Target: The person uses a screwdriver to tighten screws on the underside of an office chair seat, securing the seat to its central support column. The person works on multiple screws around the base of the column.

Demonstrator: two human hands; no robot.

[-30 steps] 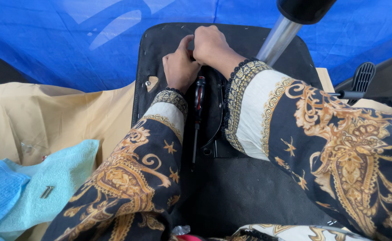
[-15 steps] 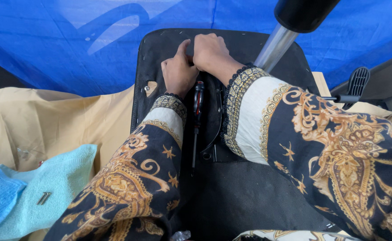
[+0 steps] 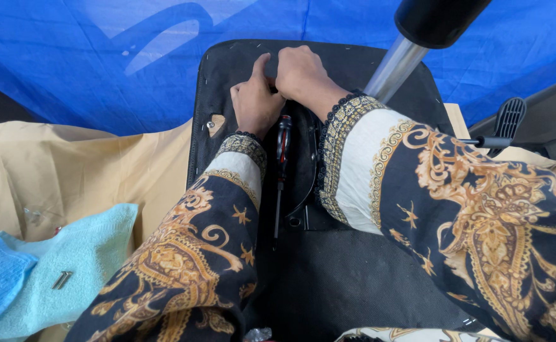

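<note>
We see both hands pressed together near the far edge of a black fabric-covered seat base [image 3: 354, 297] that lies upside down in front of us. The left hand [image 3: 255, 104] lies knuckles up, fingers curled down onto the fabric, thumb stretched forward along the edge. The right hand [image 3: 301, 73] sits just beside it, touching it, fingers bent and pinching or pressing the black fabric; we cannot tell if anything small is gripped between them.

A screwdriver [image 3: 281, 171] with a red and black handle lies loose on the base between the two forearms, tip pointing toward us, held by neither hand. A chrome post [image 3: 395, 66] with a black cap rises from the base just right of the right hand. A black lever [image 3: 503, 130] sticks out at the right. At the lower left two metal staples [image 3: 62, 279] lie on a light blue cloth [image 3: 50, 272], over tan fabric [image 3: 81, 177]; a blue tarp [image 3: 100, 57] lies behind.

Risks, as we judge them: the loose screwdriver may roll or get knocked by a sleeve; staples along the fabric edge could prick the fingertips; the fabric may slip back if the pinch loosens; wide sleeves may snag the lever.
</note>
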